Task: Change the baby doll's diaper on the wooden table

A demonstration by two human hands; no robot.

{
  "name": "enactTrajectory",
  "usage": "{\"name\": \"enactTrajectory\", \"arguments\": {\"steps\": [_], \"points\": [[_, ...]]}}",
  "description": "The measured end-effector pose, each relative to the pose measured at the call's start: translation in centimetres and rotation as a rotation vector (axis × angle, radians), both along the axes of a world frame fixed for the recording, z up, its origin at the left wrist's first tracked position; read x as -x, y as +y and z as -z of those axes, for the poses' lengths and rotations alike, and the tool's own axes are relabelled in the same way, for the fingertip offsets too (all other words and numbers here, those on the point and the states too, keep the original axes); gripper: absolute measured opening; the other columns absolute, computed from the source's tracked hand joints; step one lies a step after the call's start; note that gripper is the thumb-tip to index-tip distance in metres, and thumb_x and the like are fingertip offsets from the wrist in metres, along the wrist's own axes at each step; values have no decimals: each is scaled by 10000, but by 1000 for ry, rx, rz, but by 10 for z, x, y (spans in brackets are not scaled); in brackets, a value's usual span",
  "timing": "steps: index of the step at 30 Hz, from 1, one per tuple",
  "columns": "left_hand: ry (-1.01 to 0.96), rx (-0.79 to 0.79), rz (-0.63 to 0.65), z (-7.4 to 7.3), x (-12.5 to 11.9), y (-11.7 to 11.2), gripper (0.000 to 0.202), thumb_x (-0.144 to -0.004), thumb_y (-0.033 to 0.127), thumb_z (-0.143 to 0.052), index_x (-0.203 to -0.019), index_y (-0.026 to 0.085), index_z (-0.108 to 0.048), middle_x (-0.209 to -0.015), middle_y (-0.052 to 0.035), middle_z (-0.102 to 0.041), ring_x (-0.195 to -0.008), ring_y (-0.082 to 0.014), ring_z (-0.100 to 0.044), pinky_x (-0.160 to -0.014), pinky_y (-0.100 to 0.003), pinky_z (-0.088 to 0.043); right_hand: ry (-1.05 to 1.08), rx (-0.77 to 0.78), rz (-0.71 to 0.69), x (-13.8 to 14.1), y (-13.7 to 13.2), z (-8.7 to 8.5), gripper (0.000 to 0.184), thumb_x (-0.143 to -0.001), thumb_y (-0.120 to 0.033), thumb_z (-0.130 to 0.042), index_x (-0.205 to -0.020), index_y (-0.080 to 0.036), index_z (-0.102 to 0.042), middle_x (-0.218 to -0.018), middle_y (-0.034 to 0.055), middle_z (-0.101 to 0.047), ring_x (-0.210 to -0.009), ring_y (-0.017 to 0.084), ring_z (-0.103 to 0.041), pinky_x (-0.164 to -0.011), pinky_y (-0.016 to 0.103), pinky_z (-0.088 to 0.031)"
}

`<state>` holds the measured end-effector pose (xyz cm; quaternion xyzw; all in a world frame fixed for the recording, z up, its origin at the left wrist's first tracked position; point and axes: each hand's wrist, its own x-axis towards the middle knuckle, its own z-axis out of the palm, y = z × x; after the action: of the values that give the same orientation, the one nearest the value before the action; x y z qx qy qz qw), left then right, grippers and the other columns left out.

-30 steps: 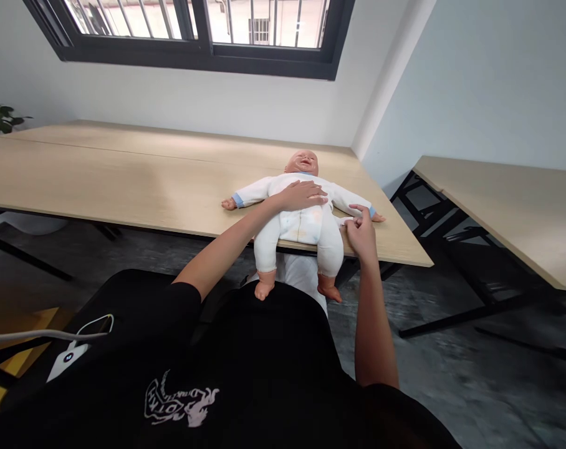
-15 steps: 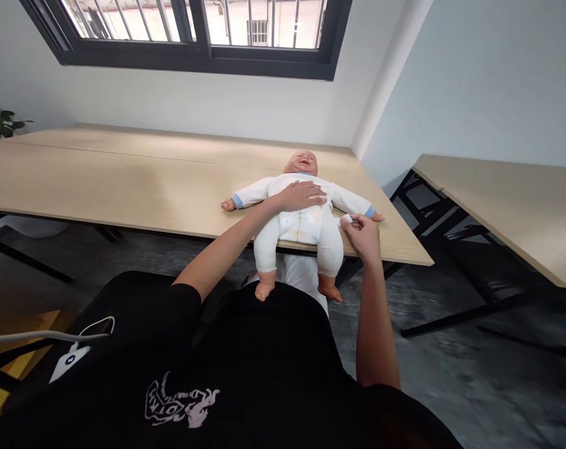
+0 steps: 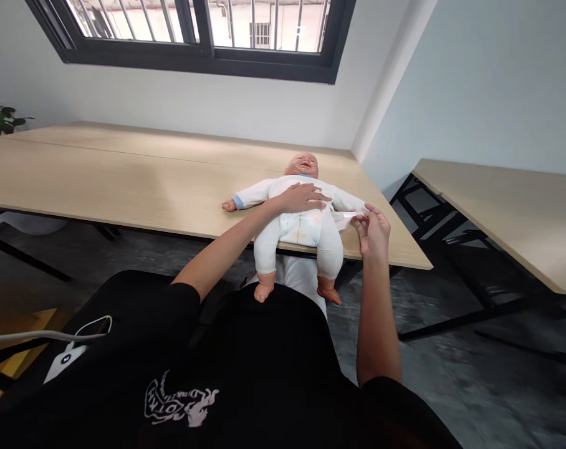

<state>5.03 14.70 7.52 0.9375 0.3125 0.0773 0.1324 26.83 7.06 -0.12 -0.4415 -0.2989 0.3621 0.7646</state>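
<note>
A baby doll (image 3: 331, 240) in white clothing with blue cuffs lies on its back at the table's front edge, its feet hanging over. A patterned diaper (image 3: 302, 227) covers its hips. My left hand (image 3: 304, 197) rests flat on the doll's belly, fingers stretched and slightly apart, over the diaper's upper edge. At the doll's side on the right, my right hand (image 3: 373, 227) pinches the diaper's white side tab (image 3: 343, 216) and holds it stretched outward. The doll's cuff and hand on that side are hidden behind my right hand.
The long wooden table (image 3: 138, 181) stands against the wall under a barred window (image 3: 199, 37). A second table (image 3: 507, 206) is at the right, across a gap. A white power bank (image 3: 64, 362) with a cable (image 3: 40, 337) lies at lower left. A plant (image 3: 2, 118) stands far left.
My right hand has moved outward to the right and slightly up, drawing the diaper's side tab out into a longer strip. My left hand stays on the doll's belly.
</note>
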Motion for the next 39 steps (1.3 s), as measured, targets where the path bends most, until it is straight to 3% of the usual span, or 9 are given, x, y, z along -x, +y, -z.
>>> {"name": "enactTrajectory", "arguments": {"steps": [4, 7, 11, 14, 19, 26, 30, 36, 39], "points": [[3, 19, -16, -3, 0, -4, 524, -1022, 555, -304, -1490, 394, -475, -1629, -19, -374, -1556, -210, -208, -1261, -555, -72, 91, -11, -87, -2, -2, -3, 204, -774, -248, -696, -950, -170, -627, -620, -44, -539, -817, 145, -722, -703, 203, -622], [2, 27, -17, -2, 0, -4, 532, -1023, 559, -293, -1486, 382, -485, -1635, -12, -365, -1560, -220, -196, -1259, -567, -59, 58, -48, -101, -3, -3, 1, 276, -725, -314, -790, -900, -159, -642, -771, -4, -623, -774, 112, -688, -693, 182, -611], [-10, 22, -16, 0, 0, -1, 536, -1018, 570, -296, -1475, 380, -501, -1638, -7, -359, -1556, -226, -209, -1260, -568, -66, -101, -110, -128, -2, -2, 7, 486, -586, -453, -905, -855, -174, -612, -896, 14, -631, -822, 104, -639, -781, 194, -584], [0, 17, -15, 0, 0, -1, 548, -1017, 577, -284, -1483, 378, -492, -1635, -7, -365, -1553, -226, -215, -1262, -564, -63, -267, -78, -95, 0, -2, 10, 546, -523, -401, -915, -919, -190, -604, -856, -11, -596, -787, 114, -599, -807, 261, -566], [18, 25, -24, -3, 0, -4, 547, -1017, 573, -274, -1486, 383, -483, -1639, 11, -359, -1559, -211, -191, -1266, -550, -58, -376, -20, 108, 3, -2, 12, 494, -516, -352, -826, -932, -173, -630, -910, 19, -594, -826, 144, -585, -849, 318, -525], [-7, 28, -37, -1, -1, -4, 531, -1017, 566, -295, -1466, 378, -509, -1633, 4, -369, -1553, -216, -209, -1266, -544, -43, -422, 4, 93, 2, -3, 13, 430, -531, -293, -782, -917, -163, -644, -841, -7, -550, -716, 109, -500, -723, 256, -467], [-8, 29, -22, -1, 0, -3, 527, -1020, 557, -287, -1458, 372, -513, -1629, 3, -373, -1555, -222, -196, -1263, -560, -50, -399, -13, 187, 2, -2, 14, 342, -586, -232, -657, -918, -160, -608, -809, -22, -511, -673, 94, -467, -731, 249, -459], [31, -25, -25, -1, -6, -2, 452, -1003, 508, -358, -1325, 321, -614, -1556, -36, -464, -1498, -226, -306, -1251, -565, -147, -319, -80, 302, 5, -5, 8, 340, -612, -276, -672, -922, -171, -576, -963, 35, -588, -830, 133, -576, -779, 256, -477], [69, -37, -11, -4, -13, -5, 408, -978, 494, -441, -1289, 299, -619, -1583, -37, -433, -1530, -262, -238, -1236, -623, -121, -295, -97, 297, 14, -5, -3, 356, -626, -324, -697, -925, -175, -575, -965, 37, -614, -816, 137, -605, -746, 253, -477]]}}
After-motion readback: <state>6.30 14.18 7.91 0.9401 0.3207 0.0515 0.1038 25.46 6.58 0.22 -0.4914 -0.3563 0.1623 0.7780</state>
